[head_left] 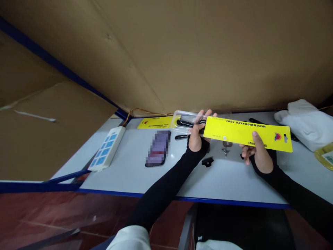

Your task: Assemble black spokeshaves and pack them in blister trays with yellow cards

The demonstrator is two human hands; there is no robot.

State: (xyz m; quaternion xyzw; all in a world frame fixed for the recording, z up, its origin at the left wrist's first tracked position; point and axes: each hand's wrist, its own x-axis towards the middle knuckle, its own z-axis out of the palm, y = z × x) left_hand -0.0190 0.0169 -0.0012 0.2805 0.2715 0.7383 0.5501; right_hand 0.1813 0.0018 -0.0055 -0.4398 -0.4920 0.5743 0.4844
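Power strip [107,148] at surface [130,173] left edge; phone [158,148] right of it; cloth [307,123] far right.

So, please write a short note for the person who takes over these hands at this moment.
Left hand: grips the clear plastic end of the tool package.
Right hand: holds the yellow card end from below, thumb on top.
The package is held above the table, its black tool at the left end.
A second yellow package, a phone and small black parts lie on the table.
Done: package lifted. Left: it looks unopened.
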